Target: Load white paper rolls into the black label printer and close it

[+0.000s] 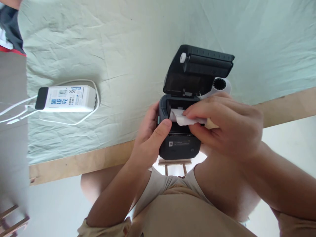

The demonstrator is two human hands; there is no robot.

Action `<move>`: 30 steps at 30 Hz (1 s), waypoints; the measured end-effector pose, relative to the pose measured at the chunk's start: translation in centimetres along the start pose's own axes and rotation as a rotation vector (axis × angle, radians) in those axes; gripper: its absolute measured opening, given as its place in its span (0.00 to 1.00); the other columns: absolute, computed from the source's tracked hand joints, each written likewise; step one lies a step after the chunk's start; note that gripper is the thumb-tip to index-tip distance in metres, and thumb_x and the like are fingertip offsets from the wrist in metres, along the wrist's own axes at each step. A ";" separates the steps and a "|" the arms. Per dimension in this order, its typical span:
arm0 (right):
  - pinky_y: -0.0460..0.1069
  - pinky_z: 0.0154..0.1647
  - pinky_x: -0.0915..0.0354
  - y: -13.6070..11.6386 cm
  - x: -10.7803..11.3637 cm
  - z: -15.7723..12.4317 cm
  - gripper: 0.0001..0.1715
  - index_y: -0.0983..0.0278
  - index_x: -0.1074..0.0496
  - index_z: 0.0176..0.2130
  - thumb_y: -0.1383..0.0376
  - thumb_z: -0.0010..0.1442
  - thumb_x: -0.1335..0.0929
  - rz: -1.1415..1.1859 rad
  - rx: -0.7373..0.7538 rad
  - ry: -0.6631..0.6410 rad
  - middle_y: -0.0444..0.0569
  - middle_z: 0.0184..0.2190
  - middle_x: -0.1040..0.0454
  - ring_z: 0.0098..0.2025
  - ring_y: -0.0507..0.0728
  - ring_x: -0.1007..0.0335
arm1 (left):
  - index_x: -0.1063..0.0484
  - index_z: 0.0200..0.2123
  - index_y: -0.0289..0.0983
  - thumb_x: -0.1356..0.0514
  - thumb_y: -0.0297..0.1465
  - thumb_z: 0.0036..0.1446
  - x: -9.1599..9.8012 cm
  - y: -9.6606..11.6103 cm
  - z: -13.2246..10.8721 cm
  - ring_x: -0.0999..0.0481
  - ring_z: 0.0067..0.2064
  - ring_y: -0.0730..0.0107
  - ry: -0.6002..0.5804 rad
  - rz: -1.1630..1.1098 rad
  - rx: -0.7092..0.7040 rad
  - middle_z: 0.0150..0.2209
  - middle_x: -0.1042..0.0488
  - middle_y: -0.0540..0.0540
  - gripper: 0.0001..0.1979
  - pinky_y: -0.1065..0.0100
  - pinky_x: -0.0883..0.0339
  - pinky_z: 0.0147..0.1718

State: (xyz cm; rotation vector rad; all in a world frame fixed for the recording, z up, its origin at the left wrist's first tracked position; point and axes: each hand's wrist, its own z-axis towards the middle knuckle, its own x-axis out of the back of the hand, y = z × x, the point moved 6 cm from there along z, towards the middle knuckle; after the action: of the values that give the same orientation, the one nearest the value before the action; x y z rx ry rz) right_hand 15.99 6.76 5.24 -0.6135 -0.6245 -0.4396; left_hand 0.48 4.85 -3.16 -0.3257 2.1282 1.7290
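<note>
A dark portable label printer is held just above the table's near edge, its lid swung up and away from me. My left hand wraps the printer's left side, thumb on the rim of the paper bay. Between the thumb and fingers of my right hand is a small white paper roll, pinched over the bay and partly inside it. The fingers hide the roll's right end. A roller with a white gear at its end runs along the lid.
Behind the printer's right side stands a white round object with a dark slotted top. At left on the green cloth lies a white power bank with white cables. Another person's arm shows at top left. A wooden strip edges the table.
</note>
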 end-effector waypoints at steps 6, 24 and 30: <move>0.53 0.33 0.33 -1.4 0.4 -0.5 0.10 0.58 0.29 0.35 0.72 0.64 0.28 0.058 0.177 -0.065 0.41 0.33 0.17 0.34 0.53 0.21 | 0.25 0.57 0.43 0.34 0.44 0.67 0.1 0.1 0.1 0.22 0.61 0.54 0.056 0.037 0.030 0.56 0.19 0.44 0.20 0.57 0.25 0.61; 0.53 0.28 0.30 0.4 2.7 -0.5 0.06 0.57 0.26 0.35 0.67 0.57 0.26 0.021 0.098 0.060 0.47 0.39 0.20 0.30 0.54 0.26 | 0.42 0.74 0.49 0.24 0.36 0.54 0.1 0.7 -0.3 0.17 0.56 0.47 0.011 0.220 -0.021 0.64 0.23 0.41 0.49 0.55 0.18 0.50; 0.53 0.34 0.27 3.0 2.2 -1.0 0.29 0.54 0.33 0.62 0.70 0.64 0.31 0.164 -0.261 0.185 0.55 0.65 0.31 0.70 0.66 0.33 | 0.40 0.74 0.45 0.24 0.36 0.51 0.0 0.9 -0.2 0.16 0.52 0.49 -0.023 0.251 -0.065 0.63 0.23 0.39 0.50 0.60 0.18 0.43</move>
State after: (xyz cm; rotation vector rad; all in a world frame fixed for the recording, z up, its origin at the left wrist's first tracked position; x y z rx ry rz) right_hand 19.65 7.88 4.83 -0.8545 -0.3390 -0.4217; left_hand 0.11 4.85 -2.35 -0.0569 2.1764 1.9309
